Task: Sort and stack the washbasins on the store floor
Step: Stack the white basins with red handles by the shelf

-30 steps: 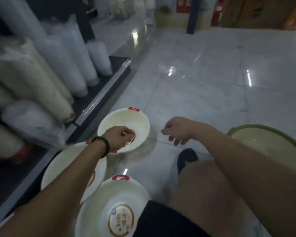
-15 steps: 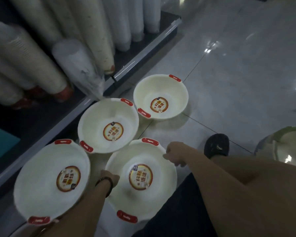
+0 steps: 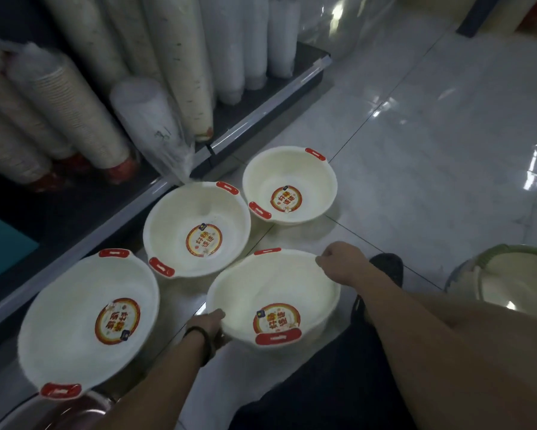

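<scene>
Several white washbasins with red handles and round red-and-gold labels sit on the tiled floor. The nearest basin (image 3: pixel 279 293) is tilted toward me. My left hand (image 3: pixel 209 324) grips its left rim and my right hand (image 3: pixel 343 263) grips its far right rim. A large basin (image 3: pixel 74 321) lies at the lower left. A medium basin (image 3: pixel 195 226) is behind it, and the smallest basin (image 3: pixel 288 181) is farthest away.
A low dark shelf (image 3: pixel 261 119) along the left holds tall wrapped stacks of disposable cups (image 3: pixel 180 66). A green-rimmed basin (image 3: pixel 515 280) stands at the right. My black shoe (image 3: pixel 388 265) is beside the held basin. Shiny tiles stretch to the upper right.
The nearest basin has tipped up toward me, its near handle lifted. My left hand has slid to its left rim and my right hand has closed on its far rim.
</scene>
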